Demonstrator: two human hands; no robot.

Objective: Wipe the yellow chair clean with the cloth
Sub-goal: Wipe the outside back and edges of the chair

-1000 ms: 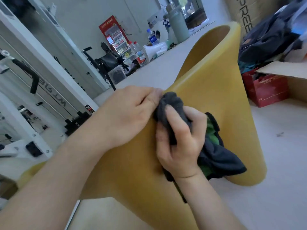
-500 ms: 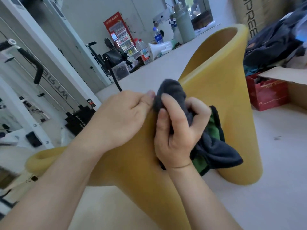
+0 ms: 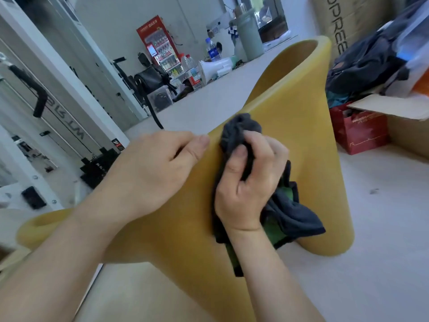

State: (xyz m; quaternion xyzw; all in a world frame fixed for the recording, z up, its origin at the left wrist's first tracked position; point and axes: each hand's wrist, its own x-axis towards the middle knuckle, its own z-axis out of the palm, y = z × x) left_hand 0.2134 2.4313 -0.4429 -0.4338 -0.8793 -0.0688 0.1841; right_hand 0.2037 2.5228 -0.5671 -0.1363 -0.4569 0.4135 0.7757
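The yellow chair [image 3: 301, 117] is a moulded shell lying tipped on the pale floor, its smooth outer side facing me. My right hand [image 3: 248, 182] is closed around a bunched dark grey cloth [image 3: 239, 129] with green patches, pressing it against the chair's upper ridge; the loose end of the cloth hangs down past my wrist. My left hand [image 3: 157, 168] lies over the same ridge just left of the cloth, fingers curled over the edge and thumb along the rim, holding the chair.
A red paper bag [image 3: 359, 131] and an open cardboard box [image 3: 408, 126] stand to the right of the chair, with backpacks piled behind. White gym machine frames [image 3: 34, 94] rise on the left. Bottles and a megaphone [image 3: 213, 68] sit further back on the floor.
My right hand has slid the cloth up and along the chair's ridge, away from me. My left hand has kept its hold on the edge. The view has shifted, showing more of the chair's left lip.
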